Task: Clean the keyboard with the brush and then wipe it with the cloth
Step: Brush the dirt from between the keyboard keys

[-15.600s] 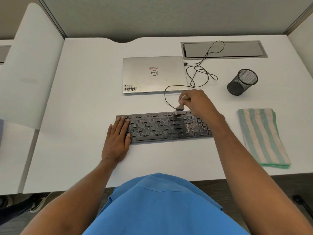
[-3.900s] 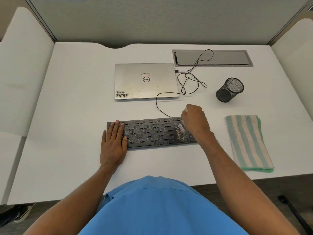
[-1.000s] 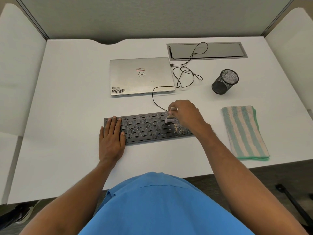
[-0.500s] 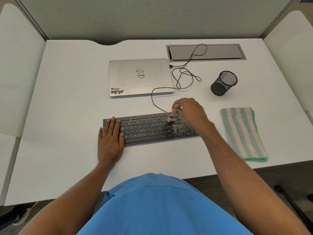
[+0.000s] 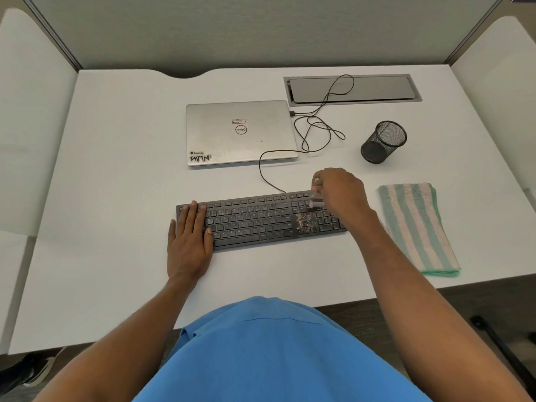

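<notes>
The right grip (image 5: pixel 340 192) is curled round a small brush (image 5: pixel 316 200), holding it bristles down against the top rows of the dark keyboard (image 5: pixel 255 223), toward its 3 o'clock end. Just at 6 o'clock from the bristles, a patch of pale crumbs (image 5: pixel 304 223) lies scattered over the keys. The left grip (image 5: pixel 190 242) lies flat with straight fingers on the keyboard's 9 o'clock end, its palm on the white counter (image 5: pixel 116 175). The keyboard sits at the middle of the counter. At 3 o'clock from it, apart from its end, lies the folded striped cloth (image 5: pixel 417 227). At 12 o'clock lies a closed silver laptop (image 5: pixel 240 132), joined to the keyboard by a looping black cable (image 5: pixel 316 132). At 2 o'clock stands a black mesh cup (image 5: pixel 383 142).
</notes>
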